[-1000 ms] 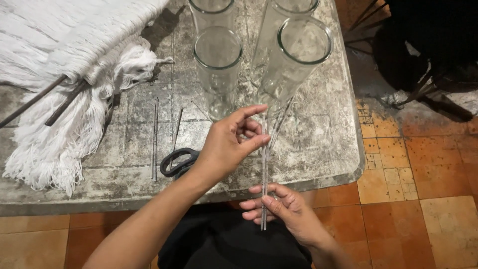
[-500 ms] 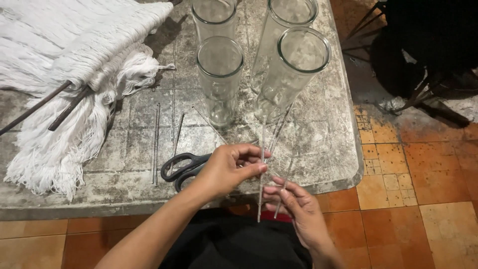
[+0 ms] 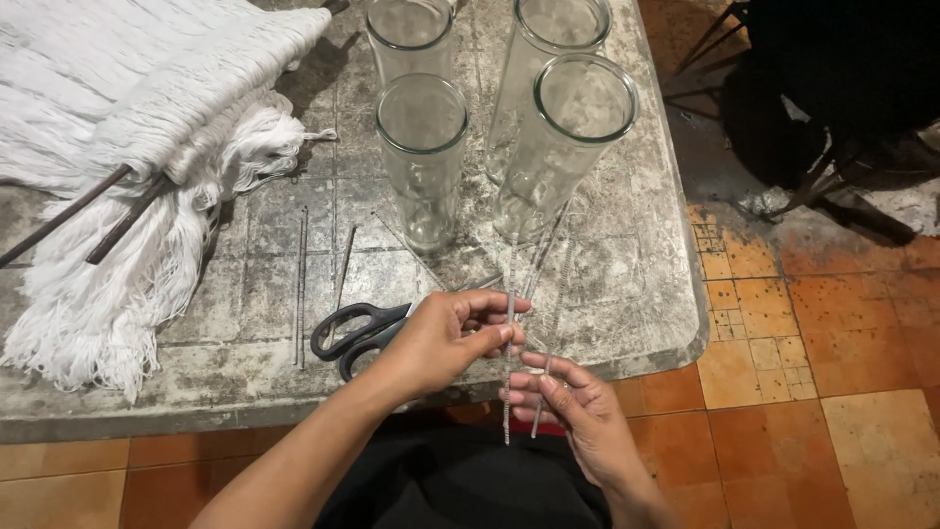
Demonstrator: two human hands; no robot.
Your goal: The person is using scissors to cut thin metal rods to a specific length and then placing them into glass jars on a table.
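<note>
Left hand point(image 3: 446, 338) pinches thin silvery fuzzy wire stems point(image 3: 508, 333) | right hand point(image 3: 573, 411) grips their lower ends | risk: stems slip, loose pinch

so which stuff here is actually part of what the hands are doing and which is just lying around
In hand:
- thin clear sticks, pinched by the left hand and held lower down by the right hand

Lying about:
- black-handled scissors on the table
- four tall glass vases
- spare thin rods lying flat
- white yarn bundle on dark rods
</note>
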